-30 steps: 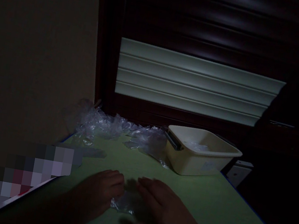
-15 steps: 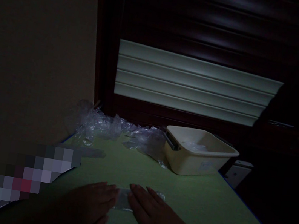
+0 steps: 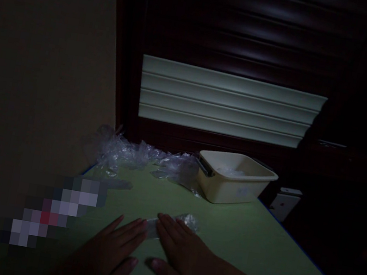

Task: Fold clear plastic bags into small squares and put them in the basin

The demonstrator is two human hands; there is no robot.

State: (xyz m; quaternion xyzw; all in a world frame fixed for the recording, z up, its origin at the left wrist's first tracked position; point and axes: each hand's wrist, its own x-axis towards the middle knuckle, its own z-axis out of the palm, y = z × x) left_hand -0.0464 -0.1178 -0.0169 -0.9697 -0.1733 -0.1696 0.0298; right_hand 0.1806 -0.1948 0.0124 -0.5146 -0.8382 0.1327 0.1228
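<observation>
A small clear plastic bag [image 3: 152,229] lies flattened on the green tabletop [image 3: 144,201]. My left hand [image 3: 112,247] rests flat, its fingertips at the bag's left end and its thumb apart. Across the bag's right part lies my right hand [image 3: 185,255], fingers stretched out and thumb spread to the left. A crumpled, shiny end of the plastic shows beyond the right fingers. The part of the bag under my hands is hidden.
A cream plastic bin [image 3: 227,189] with clear plastic inside stands at the back right. Crumpled clear plastic bags [image 3: 138,153] are heaped along the back edge. A white box [image 3: 285,206] is beyond the right edge. A pixelated item [image 3: 66,207] lies at the left.
My right hand has shifted slightly up the view, and its thumb now shows spread out. My left fingers are more spread. More crumpled plastic shows behind the right hand. The camera view has shifted.
</observation>
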